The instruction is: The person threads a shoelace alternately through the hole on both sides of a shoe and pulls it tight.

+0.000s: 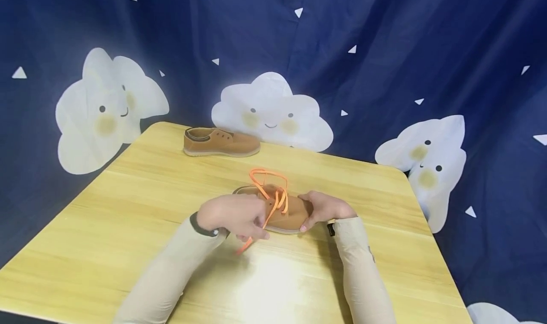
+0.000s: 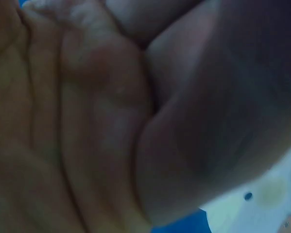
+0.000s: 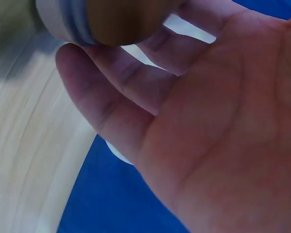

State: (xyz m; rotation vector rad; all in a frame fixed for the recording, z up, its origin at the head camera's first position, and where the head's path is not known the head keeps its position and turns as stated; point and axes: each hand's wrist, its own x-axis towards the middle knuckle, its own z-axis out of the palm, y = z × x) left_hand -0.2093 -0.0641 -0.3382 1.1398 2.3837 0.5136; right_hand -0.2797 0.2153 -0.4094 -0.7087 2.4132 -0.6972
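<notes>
A brown lace-up shoe [image 1: 299, 214] lies in the middle of the table, its toe to the right. An orange shoelace [image 1: 280, 201] runs through its eyelets and stands up in a loose loop above them. My left hand [image 1: 237, 214] pinches one end of the lace at the near side of the shoe, and the tail hangs out below the fingers. At the toe, my right hand [image 1: 326, 207] grips the shoe with the thumb on the near side. The right wrist view shows the toe [image 3: 130, 22] against the fingers. My palm fills the left wrist view, hiding the lace.
Another brown shoe [image 1: 239, 144], with no lace in its eyelets, stands near the back edge of the wooden table [image 1: 107, 219]. Behind the table hangs a dark blue curtain [image 1: 256, 34] with white clouds and triangles.
</notes>
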